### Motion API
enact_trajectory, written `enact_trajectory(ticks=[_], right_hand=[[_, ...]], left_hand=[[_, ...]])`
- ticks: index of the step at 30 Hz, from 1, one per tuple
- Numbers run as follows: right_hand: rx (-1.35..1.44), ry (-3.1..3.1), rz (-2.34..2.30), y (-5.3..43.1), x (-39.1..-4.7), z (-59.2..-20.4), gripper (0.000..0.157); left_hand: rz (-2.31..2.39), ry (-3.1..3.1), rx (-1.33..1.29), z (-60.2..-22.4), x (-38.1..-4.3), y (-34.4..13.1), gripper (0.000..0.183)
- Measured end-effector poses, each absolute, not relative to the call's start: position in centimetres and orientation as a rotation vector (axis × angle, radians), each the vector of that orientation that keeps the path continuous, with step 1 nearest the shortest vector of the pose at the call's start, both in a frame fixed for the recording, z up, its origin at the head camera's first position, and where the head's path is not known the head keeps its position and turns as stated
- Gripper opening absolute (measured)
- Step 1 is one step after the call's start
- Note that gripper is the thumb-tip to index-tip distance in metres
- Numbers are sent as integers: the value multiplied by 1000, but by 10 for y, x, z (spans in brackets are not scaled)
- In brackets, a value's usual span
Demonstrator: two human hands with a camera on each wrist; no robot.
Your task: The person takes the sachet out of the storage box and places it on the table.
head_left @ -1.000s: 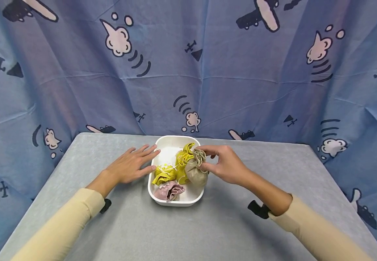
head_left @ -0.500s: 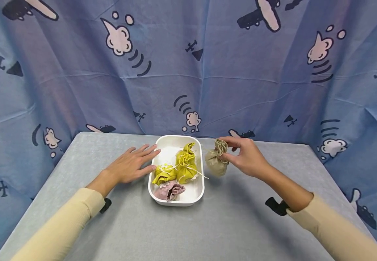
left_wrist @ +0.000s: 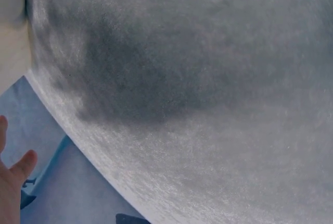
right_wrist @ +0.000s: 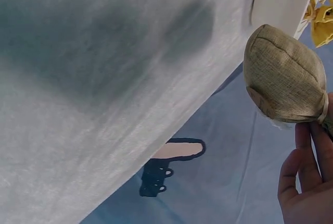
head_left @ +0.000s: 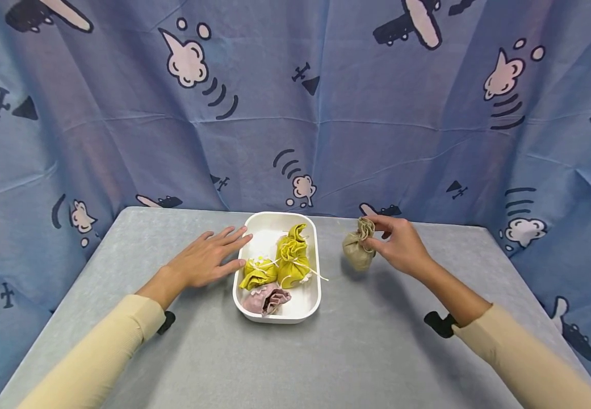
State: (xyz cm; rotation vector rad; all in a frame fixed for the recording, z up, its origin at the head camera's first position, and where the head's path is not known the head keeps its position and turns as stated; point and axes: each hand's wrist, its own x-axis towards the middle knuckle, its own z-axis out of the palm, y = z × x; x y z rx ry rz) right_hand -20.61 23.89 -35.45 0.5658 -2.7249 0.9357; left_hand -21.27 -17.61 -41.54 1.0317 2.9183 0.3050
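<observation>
My right hand [head_left: 399,244] pinches a beige drawstring pouch [head_left: 359,251] by its gathered neck, to the right of the white tray [head_left: 317,250]. In the right wrist view the pouch [right_wrist: 285,73] hangs above the table, its shadow apart from it. My left hand [head_left: 208,257] has its fingers spread, fingertips at the tray's left rim. Inside the tray lie a yellow pouch [head_left: 258,274] at the left, a yellow pouch form [head_left: 292,258] at the right that may be more than one, and a pink pouch [head_left: 262,299] at the front.
The grey table [head_left: 275,363] extends around the tray on all sides. Behind it hangs a blue curtain [head_left: 254,142] with printed planes and clouds. A white string from a yellow pouch drapes over the tray's right rim.
My right hand has carried the beige pouch up out of the tray and off to the right, above the table. The left hand has stayed at the tray's left rim.
</observation>
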Motion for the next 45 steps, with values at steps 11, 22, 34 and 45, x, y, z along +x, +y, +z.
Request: enact_trajectory(ticks=[11,22,34,45], right_hand=[[493,-2744,952,244,-215,-371,42],[516,-2743,996,243,-219,-387,49],[578,-2791,1064,239,-217,-382,49],[674,-2770,1132,221,-208,-359,54]], left_hand=[[307,2922,1016,-417,-213,-177,65],[319,2916,1016,-417,-213,-177,66],[337,2924,1045,-416,-213,-177,66],[331,2919,1034,-416,-213,-176,66]])
